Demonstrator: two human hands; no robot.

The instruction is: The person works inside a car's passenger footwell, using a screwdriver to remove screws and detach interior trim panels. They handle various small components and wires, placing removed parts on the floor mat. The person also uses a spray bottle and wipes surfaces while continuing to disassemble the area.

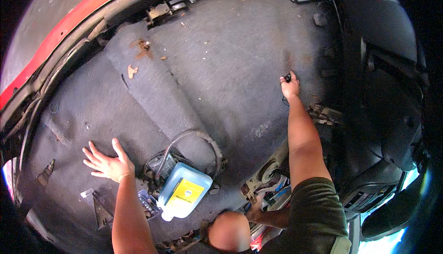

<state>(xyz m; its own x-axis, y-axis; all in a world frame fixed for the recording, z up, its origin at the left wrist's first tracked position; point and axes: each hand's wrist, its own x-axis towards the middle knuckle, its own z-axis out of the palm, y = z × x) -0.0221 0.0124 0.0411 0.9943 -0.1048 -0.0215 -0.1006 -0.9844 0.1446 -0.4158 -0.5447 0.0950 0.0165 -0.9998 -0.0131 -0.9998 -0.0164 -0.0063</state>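
Note:
My left hand (110, 165) is open, its fingers spread over the dark grey carpet (221, 55) on the left. Near it, to the right, is a light blue plastic jug (201, 178) with a yellow label and a white cap at its near end. A grey corrugated hose (194, 134) arches behind the jug. Farther off on the right, my right hand (290, 88) is closed round a small black-handled tool (288, 77) at the carpet. The tool's working end is smeared by motion, so its kind cannot be told.
Metal brackets stand at the far edge (159, 13) and right (325, 114). A red door sill (50, 51) runs along the left, black trim (387, 97) along the right. Another person's head (229, 232) and hand (255, 208) are near the bottom. Debris dots the carpet.

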